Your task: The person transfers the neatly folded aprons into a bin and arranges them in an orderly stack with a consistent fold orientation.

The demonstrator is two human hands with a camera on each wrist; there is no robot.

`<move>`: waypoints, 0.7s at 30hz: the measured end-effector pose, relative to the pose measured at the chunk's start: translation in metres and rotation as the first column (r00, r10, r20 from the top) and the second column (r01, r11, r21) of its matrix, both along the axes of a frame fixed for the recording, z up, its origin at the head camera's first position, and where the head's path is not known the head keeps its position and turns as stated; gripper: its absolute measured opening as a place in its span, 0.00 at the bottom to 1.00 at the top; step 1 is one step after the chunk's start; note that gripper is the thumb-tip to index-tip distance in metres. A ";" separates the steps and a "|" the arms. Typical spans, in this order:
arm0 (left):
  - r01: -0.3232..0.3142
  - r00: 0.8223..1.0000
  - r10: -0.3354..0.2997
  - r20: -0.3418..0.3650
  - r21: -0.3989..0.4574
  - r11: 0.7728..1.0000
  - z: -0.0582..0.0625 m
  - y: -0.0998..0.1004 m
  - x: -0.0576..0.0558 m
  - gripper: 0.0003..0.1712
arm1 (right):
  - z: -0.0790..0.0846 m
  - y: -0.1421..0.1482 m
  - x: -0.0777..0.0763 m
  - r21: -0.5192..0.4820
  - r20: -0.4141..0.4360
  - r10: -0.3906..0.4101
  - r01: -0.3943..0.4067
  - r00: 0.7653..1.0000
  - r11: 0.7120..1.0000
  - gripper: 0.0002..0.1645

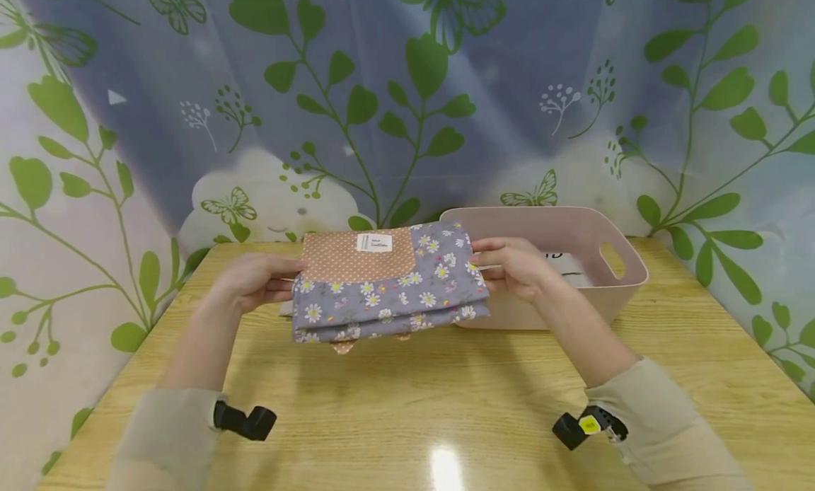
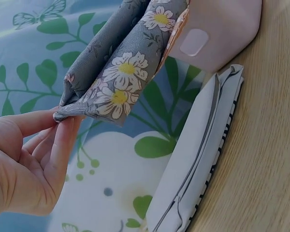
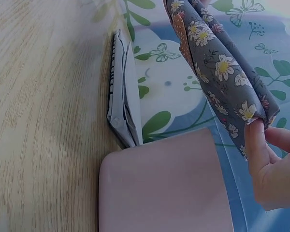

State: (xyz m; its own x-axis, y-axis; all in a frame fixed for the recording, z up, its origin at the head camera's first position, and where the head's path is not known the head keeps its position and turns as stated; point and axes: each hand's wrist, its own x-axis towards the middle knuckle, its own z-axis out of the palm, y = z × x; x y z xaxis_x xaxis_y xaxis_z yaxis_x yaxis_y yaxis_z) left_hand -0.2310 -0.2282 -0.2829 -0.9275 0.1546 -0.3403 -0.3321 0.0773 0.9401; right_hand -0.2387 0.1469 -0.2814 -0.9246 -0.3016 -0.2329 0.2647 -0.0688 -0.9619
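Observation:
A folded grey cloth with daisies (image 1: pixel 382 303) hangs above the table, held level between both hands. It carries a tan polka-dot panel with a white label (image 1: pixel 374 243), and small dotted tips stick out below its front edge. My left hand (image 1: pixel 257 279) pinches its left end between thumb and fingers; the left wrist view shows the folded layers gripped at a corner. At the opposite end, my right hand (image 1: pixel 512 268) pinches the cloth the same way. Under and behind it lies a folded white cloth with black marks (image 2: pixel 198 154), mostly hidden in the head view.
A pink plastic bin (image 1: pixel 611 293) with handle holes stands at the back right, just behind my right hand; something white with dark marks (image 1: pixel 573 270) lies inside. The wooden table (image 1: pixel 395 406) reaches back to a leaf-printed curtain (image 1: pixel 356 158).

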 end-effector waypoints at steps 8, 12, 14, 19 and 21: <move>0.024 1.000 -0.024 0.002 0.007 1.000 -0.001 0.012 -0.006 0.08 | 0.001 0.012 0.001 -0.002 0.004 -0.009 0.009 1.000 1.000 0.21; 0.038 0.999 -0.038 -0.008 0.013 0.999 0.000 0.019 -0.010 0.08 | 0.002 0.018 0.002 -0.006 0.002 -0.010 0.010 1.000 1.000 0.22; 0.042 0.999 -0.042 -0.013 0.015 0.999 0.000 0.023 -0.011 0.07 | 0.003 0.021 0.002 -0.012 0.003 -0.010 0.010 1.000 1.000 0.22; 0.044 0.999 -0.044 -0.017 0.004 0.999 0.002 0.030 -0.014 0.02 | 0.003 0.027 0.001 -0.007 0.001 -0.022 0.022 1.000 1.000 0.17; 0.043 0.999 -0.043 -0.014 0.000 0.999 0.003 0.033 -0.015 0.02 | 0.003 0.029 0.000 0.004 -0.005 -0.025 0.025 1.000 1.000 0.16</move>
